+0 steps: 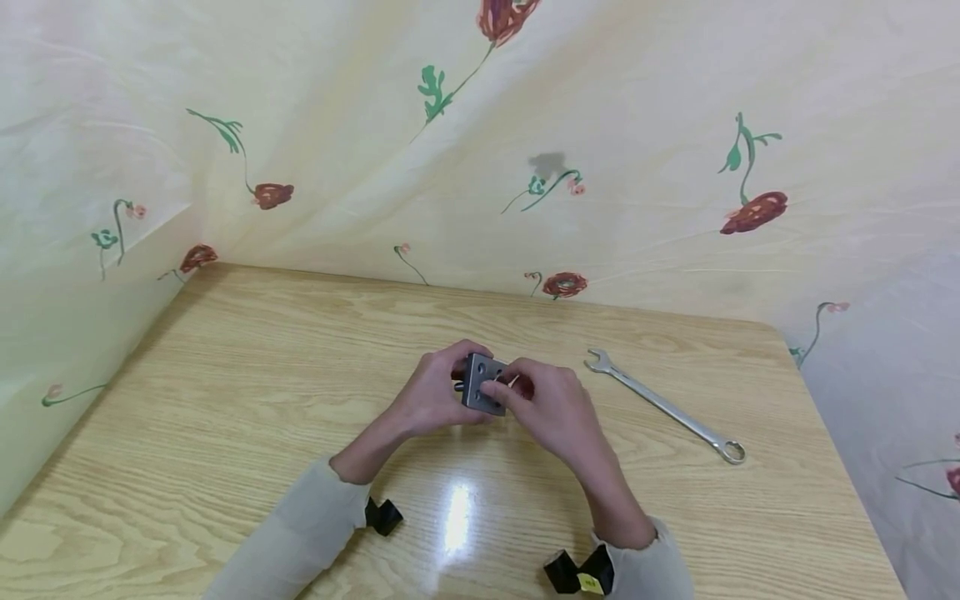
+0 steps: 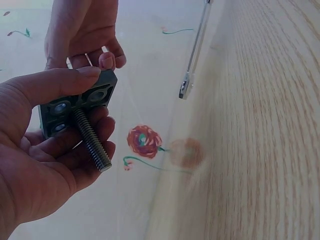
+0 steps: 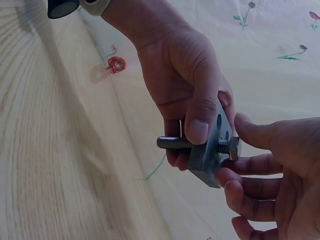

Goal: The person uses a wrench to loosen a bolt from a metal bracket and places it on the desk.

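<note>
Floral cloth down the left edge and across the top of the frame, the pale wood worktop spreading out below it, and in from lower left comes a sleeve with a black device at the cuff. On to the middle, and here's the action: the left hand has a firm grip, thumb on one edge and fingers underneath, pinching a grey metal block with round holes, held up at centre. A bolt runs through it, threaded end poking out on the left hand's side, hex head standing just off the opposite face. Right of that, the right hand: thumb and fingers curled round that head, though how hard they press, I can't tell. Further right, a wrench lies aslant, open end upper left, ring end lower right.
</note>
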`<act>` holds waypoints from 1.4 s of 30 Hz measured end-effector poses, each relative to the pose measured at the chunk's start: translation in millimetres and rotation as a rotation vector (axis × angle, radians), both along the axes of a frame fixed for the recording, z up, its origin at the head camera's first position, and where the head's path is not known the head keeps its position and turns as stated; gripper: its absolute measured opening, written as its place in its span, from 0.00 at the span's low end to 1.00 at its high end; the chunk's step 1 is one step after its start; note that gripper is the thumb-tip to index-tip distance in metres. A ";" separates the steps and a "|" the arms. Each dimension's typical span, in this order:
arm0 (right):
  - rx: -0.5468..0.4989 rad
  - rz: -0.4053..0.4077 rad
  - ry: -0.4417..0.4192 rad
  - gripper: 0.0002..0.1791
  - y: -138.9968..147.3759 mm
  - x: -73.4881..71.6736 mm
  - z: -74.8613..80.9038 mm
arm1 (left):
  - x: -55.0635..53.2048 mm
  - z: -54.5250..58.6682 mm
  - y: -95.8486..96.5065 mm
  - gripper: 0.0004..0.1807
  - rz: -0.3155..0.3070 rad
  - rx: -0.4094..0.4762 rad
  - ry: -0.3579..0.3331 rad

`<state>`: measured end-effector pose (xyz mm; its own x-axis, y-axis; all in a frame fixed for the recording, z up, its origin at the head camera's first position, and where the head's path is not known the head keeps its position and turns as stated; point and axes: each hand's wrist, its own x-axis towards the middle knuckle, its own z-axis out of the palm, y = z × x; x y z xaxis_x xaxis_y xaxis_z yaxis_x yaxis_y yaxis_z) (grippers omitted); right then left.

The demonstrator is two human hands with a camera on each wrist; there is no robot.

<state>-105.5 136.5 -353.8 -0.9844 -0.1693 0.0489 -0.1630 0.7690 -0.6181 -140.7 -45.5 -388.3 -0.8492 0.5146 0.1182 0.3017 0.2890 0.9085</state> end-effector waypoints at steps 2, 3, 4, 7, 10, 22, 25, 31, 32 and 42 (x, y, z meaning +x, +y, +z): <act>-0.007 0.003 -0.001 0.14 -1.2 0.1 -0.2 | 0.1 -0.1 -0.1 0.34 0.001 -0.003 0.002; -0.012 0.007 0.007 0.13 -1.7 0.3 -0.2 | 0.1 -0.1 -0.1 0.34 0.002 -0.004 0.003; -0.017 0.013 0.019 0.13 -1.9 0.5 -0.4 | 0.2 -0.1 0.0 0.34 0.002 -0.005 0.005; -0.027 0.045 0.075 0.11 -2.1 1.2 -0.2 | 0.4 0.4 0.1 0.34 0.008 -0.012 0.013; -0.030 0.080 0.138 0.10 -1.5 1.6 -1.0 | 0.7 0.9 0.2 0.34 0.014 -0.020 0.017; -0.049 0.162 0.237 0.12 -2.3 2.8 0.5 | 1.0 2.3 0.4 0.34 0.014 -0.015 0.003; -0.051 0.175 0.246 0.12 -2.4 3.4 1.3 | 0.8 2.3 0.1 0.33 0.011 -0.014 0.005; -0.064 0.105 0.183 0.15 -0.7 3.4 2.4 | 0.5 1.9 -0.3 0.34 0.014 -0.021 0.012; -0.063 0.085 0.162 0.15 -0.4 3.1 2.4 | 0.6 1.8 -0.3 0.34 0.016 -0.022 0.011; -0.035 0.037 0.086 0.12 -1.5 0.6 0.3 | 0.4 1.5 0.5 0.34 0.018 -0.028 0.014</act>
<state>-104.9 135.0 -353.5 -0.9694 -0.2023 0.1392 -0.2444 0.7396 -0.6271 -140.3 -45.0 -386.9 -0.8565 0.5029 0.1159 0.3088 0.3194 0.8959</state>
